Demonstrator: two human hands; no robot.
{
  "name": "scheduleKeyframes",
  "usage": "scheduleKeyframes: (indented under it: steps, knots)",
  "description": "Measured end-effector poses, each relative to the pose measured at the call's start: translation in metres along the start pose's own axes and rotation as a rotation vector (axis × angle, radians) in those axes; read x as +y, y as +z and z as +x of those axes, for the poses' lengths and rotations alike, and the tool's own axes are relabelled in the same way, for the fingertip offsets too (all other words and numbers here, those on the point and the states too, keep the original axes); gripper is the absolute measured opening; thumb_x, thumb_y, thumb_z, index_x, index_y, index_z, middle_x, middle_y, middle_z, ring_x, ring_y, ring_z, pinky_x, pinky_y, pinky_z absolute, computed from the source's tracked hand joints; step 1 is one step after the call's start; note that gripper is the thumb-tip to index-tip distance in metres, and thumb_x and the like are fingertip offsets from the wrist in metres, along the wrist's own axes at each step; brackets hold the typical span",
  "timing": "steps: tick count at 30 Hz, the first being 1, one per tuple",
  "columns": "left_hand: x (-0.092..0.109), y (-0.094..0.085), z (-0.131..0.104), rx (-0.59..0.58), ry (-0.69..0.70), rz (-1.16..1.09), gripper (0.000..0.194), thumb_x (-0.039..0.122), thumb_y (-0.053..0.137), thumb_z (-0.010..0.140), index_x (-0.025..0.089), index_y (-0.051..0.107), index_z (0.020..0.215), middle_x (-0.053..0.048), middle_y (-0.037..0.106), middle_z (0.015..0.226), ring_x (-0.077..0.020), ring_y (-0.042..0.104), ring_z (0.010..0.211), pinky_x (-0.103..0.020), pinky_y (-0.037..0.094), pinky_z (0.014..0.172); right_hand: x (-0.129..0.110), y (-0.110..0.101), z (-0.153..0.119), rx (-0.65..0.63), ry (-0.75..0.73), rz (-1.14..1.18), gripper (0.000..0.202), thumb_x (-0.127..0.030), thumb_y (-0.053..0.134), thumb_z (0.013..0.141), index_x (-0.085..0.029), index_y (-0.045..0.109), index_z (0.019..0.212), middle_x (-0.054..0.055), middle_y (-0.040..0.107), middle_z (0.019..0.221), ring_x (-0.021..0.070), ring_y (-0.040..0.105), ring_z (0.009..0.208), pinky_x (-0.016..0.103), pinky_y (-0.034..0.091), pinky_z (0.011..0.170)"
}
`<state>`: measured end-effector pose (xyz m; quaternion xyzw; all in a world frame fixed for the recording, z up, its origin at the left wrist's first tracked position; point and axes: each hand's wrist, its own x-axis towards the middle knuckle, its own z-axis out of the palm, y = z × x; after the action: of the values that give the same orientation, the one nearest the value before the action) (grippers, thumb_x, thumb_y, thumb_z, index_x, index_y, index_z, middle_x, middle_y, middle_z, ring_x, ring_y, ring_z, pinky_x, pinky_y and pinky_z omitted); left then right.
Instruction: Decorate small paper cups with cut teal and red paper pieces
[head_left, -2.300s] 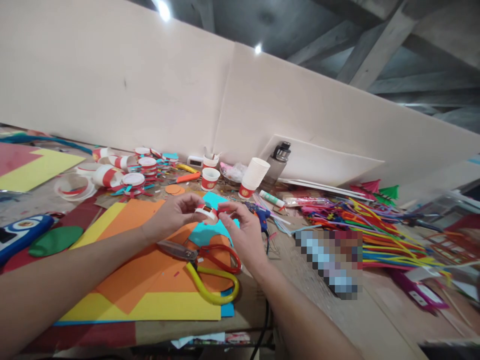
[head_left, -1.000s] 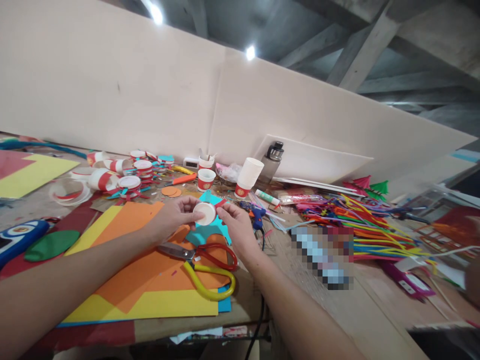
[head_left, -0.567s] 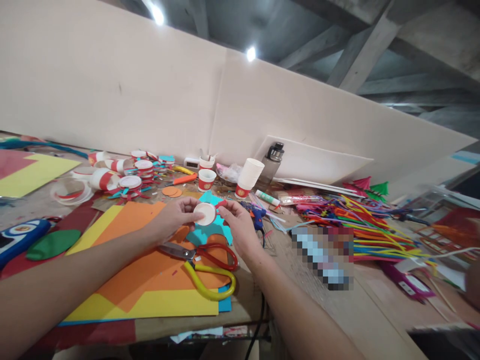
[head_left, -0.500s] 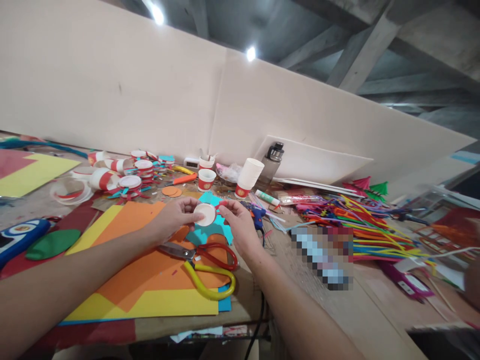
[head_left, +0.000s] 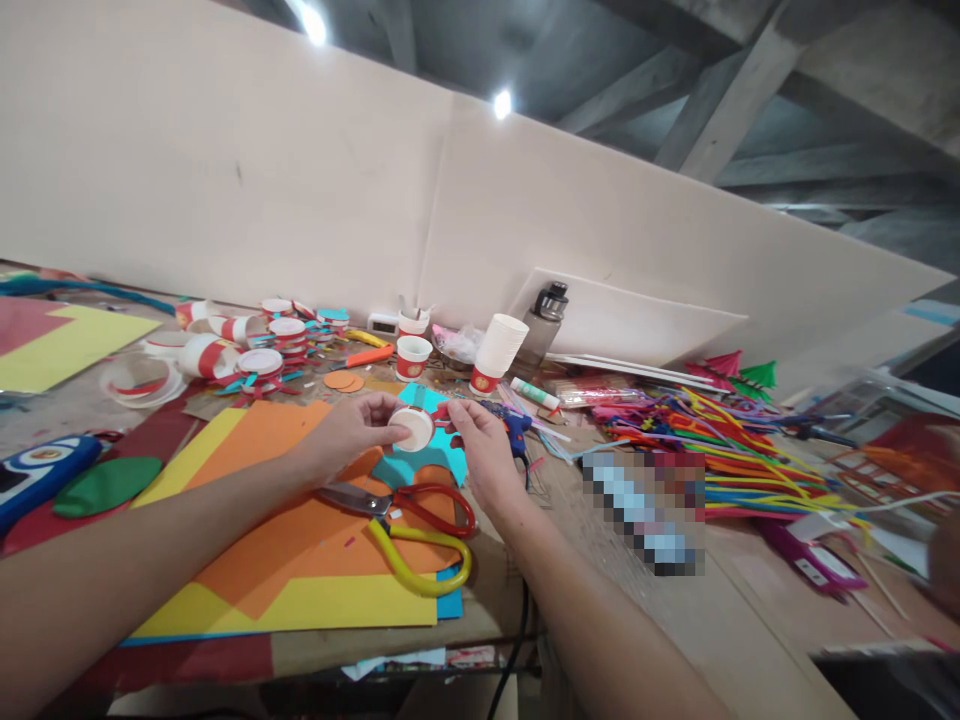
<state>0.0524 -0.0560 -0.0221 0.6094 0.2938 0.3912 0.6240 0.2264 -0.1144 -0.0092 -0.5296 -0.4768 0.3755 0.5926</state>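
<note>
Between thumb and fingers, my left hand (head_left: 360,428) grips the cut-off bottom of a paper cup (head_left: 412,430), a small white disc with a low rim. My right hand (head_left: 481,445) is closed in a pinch at the cup bottom's right side, on a small red strip (head_left: 442,411). Both hands are above cyan paper (head_left: 424,467) and orange sheets (head_left: 262,500). Just below them lie scissors (head_left: 379,508) with one red and one yellow handle, blades slightly apart. A blue glue gun (head_left: 517,432) rests beyond my right wrist, partly hidden.
Paper cups (head_left: 501,345) stand stacked at the back beside a bottle (head_left: 544,325). Cut cup pieces (head_left: 260,364) crowd the left. An orange cutter (head_left: 367,357) and glue stick (head_left: 534,392) lie behind my hands. Pipe cleaners (head_left: 750,475) spread at right; a co-worker's hand (head_left: 943,550) shows at the edge.
The cup bottom has turned and tilted slightly in my fingers, so more of its rim shows. Both hands stay in nearly the same place.
</note>
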Motion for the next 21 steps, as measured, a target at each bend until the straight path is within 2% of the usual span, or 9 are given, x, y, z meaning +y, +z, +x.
scheduleKeyframes:
  steps: [7, 14, 21]
  knots:
    - [0.004, 0.0, -0.002, 0.038, -0.024, -0.024, 0.034, 0.029, 0.081, 0.061, 0.014, 0.064, 0.087, -0.004, 0.07, 0.085, -0.0153, 0.062, 0.074, -0.025, 0.05, 0.062, 0.001, 0.0, -0.003, -0.077, -0.083, -0.158, 0.036, -0.051, 0.052, 0.082, -0.018, 0.06, 0.071, -0.001, 0.054, 0.068, 0.0132, 0.047, 0.067, 0.026, 0.036, 0.061]
    - [0.001, -0.002, 0.0, 0.026, -0.028, -0.028, 0.036, 0.029, 0.082, 0.061, 0.015, 0.065, 0.089, -0.004, 0.069, 0.086, -0.0139, 0.061, 0.072, -0.024, 0.048, 0.059, 0.006, 0.0, -0.001, -0.096, -0.057, -0.114, 0.034, -0.05, 0.053, 0.083, -0.019, 0.061, 0.077, -0.001, 0.055, 0.073, 0.0129, 0.047, 0.069, 0.025, 0.036, 0.063]
    - [-0.005, -0.003, 0.002, 0.005, -0.019, -0.039, 0.039, 0.032, 0.082, 0.062, 0.014, 0.065, 0.091, -0.004, 0.068, 0.085, -0.0131, 0.06, 0.069, -0.023, 0.047, 0.055, 0.009, 0.002, -0.001, -0.106, 0.01, -0.075, 0.037, -0.053, 0.055, 0.081, -0.018, 0.059, 0.071, -0.002, 0.052, 0.068, 0.0119, 0.045, 0.065, 0.025, 0.034, 0.06]
